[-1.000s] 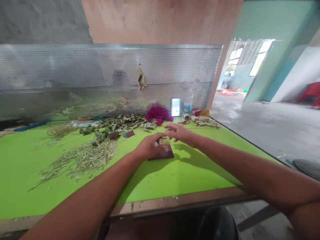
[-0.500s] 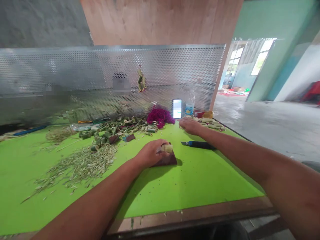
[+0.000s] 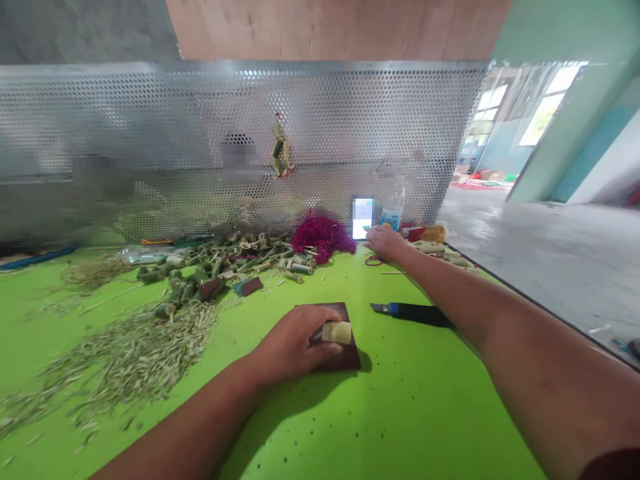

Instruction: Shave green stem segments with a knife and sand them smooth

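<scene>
My left hand (image 3: pixel 297 340) is closed round a short pale bamboo piece (image 3: pixel 337 332), held between thumb and fingers above a dark brown sheet of sandpaper (image 3: pixel 340 360) on the green table. Part of the sheet is hidden under the hand. My right hand (image 3: pixel 386 244) reaches to the back with a finger stretched out at the lower part of a lit phone (image 3: pixel 363 212), which stands against the mesh. Nothing shows in that hand. Below the right forearm lies a black and blue utility knife (image 3: pixel 410 313), its blade pointing left.
Cut bamboo pieces (image 3: pixel 185 290) and a heap of shavings (image 3: pixel 150 353) cover the left side. Magenta fibre (image 3: pixel 323 237) lies by the phone, and a plastic bottle (image 3: pixel 393 210) stands to its right. Perforated metal (image 3: pixel 175 147) closes off the back, with a small bamboo figure (image 3: pixel 281 150) hanging there.
My right hand has moved up to the phone's screen with a finger extended. The left hand keeps hold of the bamboo piece. The whole view has shifted and the table appears closer.
</scene>
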Motion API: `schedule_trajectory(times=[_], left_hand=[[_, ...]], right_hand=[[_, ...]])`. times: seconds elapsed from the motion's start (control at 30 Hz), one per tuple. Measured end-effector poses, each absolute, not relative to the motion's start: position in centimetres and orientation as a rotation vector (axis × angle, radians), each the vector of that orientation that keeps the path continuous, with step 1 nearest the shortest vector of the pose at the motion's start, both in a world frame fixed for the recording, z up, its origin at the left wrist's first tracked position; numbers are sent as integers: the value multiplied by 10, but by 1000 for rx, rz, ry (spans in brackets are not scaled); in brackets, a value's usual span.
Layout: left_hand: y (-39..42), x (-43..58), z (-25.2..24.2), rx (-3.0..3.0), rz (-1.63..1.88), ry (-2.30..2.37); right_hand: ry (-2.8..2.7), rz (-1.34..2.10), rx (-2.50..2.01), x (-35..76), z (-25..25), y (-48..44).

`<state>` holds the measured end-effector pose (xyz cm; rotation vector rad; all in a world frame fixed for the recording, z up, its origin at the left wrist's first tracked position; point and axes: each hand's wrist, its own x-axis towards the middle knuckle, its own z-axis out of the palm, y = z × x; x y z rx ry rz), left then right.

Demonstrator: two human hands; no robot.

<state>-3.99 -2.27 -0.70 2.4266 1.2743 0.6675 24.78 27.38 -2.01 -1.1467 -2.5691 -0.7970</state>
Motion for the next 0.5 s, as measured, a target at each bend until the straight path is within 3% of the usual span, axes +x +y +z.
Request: schedule_trajectory(times=[0.2, 0.5], left_hand=[[-22, -42, -10, 2409, 661, 1289], [-21, -43, -11, 2409, 623, 1307]], right_hand=[[-2536, -1038, -1132, 250, -27, 279], [-2539, -970, -1147, 247, -27, 283]])
